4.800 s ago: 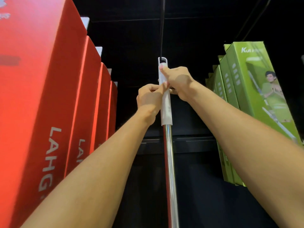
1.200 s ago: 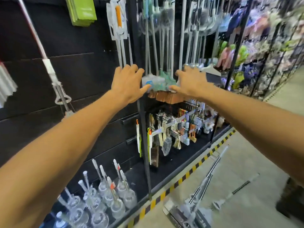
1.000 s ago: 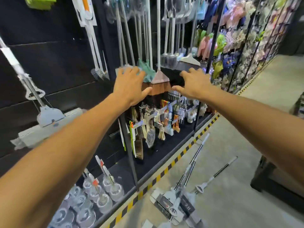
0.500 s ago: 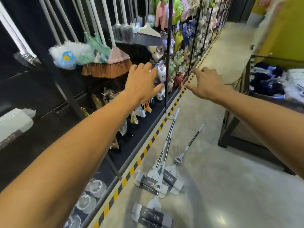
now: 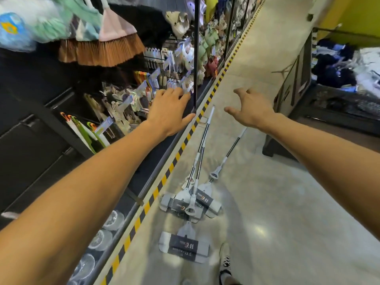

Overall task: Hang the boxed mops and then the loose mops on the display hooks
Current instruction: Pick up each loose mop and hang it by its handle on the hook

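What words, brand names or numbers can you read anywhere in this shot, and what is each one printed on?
"WG", seen upside down: dark label band on the nearest mop head on the floor.
"WG", upside down, partly covered: label on a mop head in the pile behind it.
Smaller print under both logos: too blurred to read.
Hang tags on the shelf brushes: too small and blurred.
Blue mop packaging, upper left: blurred, unreadable.

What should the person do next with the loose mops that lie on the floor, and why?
Probably bend down and take one handle from the loose mops on the floor. Both the left hand and the right hand are open and empty, held out above them, and the handles point up the aisle, within easy reach for the right hand.
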